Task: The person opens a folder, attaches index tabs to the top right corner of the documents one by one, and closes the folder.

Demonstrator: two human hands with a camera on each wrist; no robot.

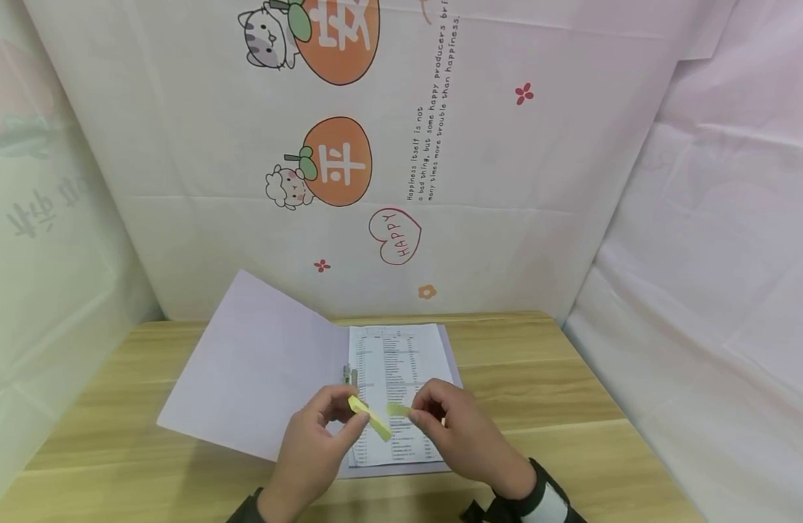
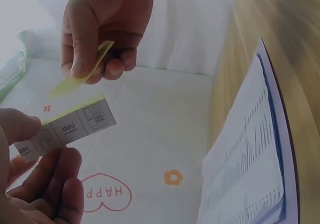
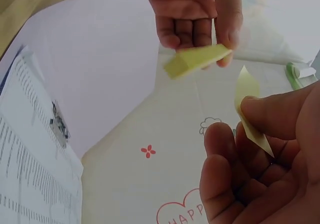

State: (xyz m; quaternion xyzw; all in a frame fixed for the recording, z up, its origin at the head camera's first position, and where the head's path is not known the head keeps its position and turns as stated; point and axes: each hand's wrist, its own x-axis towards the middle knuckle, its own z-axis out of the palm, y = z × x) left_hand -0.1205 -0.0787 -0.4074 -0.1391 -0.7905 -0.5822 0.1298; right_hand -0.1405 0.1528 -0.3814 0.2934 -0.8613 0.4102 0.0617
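My left hand [image 1: 318, 443] pinches a narrow yellow sticky note pad [image 1: 374, 421] between thumb and fingers. In the left wrist view the pad's printed backing [image 2: 70, 128] shows, with "deli" and a small telephone drawing. Held in my right hand [image 1: 459, 428] is a single yellow sticky note [image 1: 398, 410], pinched by thumb and forefinger. The right wrist view shows this note [image 3: 248, 99] slightly bent and apart from the pad. Both hands are over an open folder [image 1: 264, 363], above its printed sheets [image 1: 401, 363].
A metal clip [image 1: 350, 375] sits along the folder's spine, by the left edge of the sheets. The folder lies on a wood-grain table [image 1: 532, 385], its cover spread to the left. White printed cloth [image 1: 493, 181] hangs behind and at both sides.
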